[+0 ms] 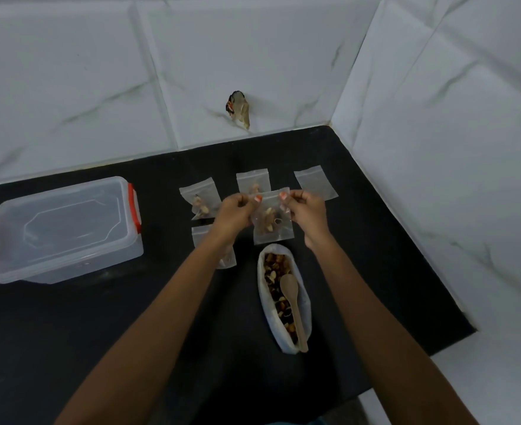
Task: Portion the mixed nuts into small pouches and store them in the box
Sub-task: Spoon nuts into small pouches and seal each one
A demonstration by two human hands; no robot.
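both hands are up over the counter (pixel 99 332), on one pouch (pixel 273 225). left hand (pixel 234 213) pinches the top left corner, right hand (pixel 305 210) pinches the top right, each clamped thumb to forefinger on the zip strip. the pouch hangs upright between them, clear of the counter, with a small load of nuts low in it.

my read: this is the sealing step. can't tell from here whether the strip is already closed.

how to do it well:
- hold it upright so the nuts stay at the bottom, off the strip. a crumb in the track means no seal.
- flatten the upper half first to push the air out. slack pouches should stack better in the box.
- hold one corner and run the other pinch along the strip end to end. don't just press the two corners.
- tug lightly below the strip to check it holds.

layout:
- two filled pouches lie flat behind the hands, one far left (pixel 199 202) and one at the middle (pixel 253 184).
- an empty pouch (pixel 314 184) lies far right.
- a fourth pouch (pixel 199 240) is partly hidden under the left forearm, contents unclear.
- the nut bag (pixel 262 302) lies open just in front of the hands, with the wooden spoon (pixel 289 289) resting in it.
- the box (pixel 63 240) sits well off to the left with its lid (pixel 69 210) on. can't tell whether the orange clips are latched.

nothing is in the box yet as far as i can see through the plastic, so the storing part is all ahead. the lid has to come off first.
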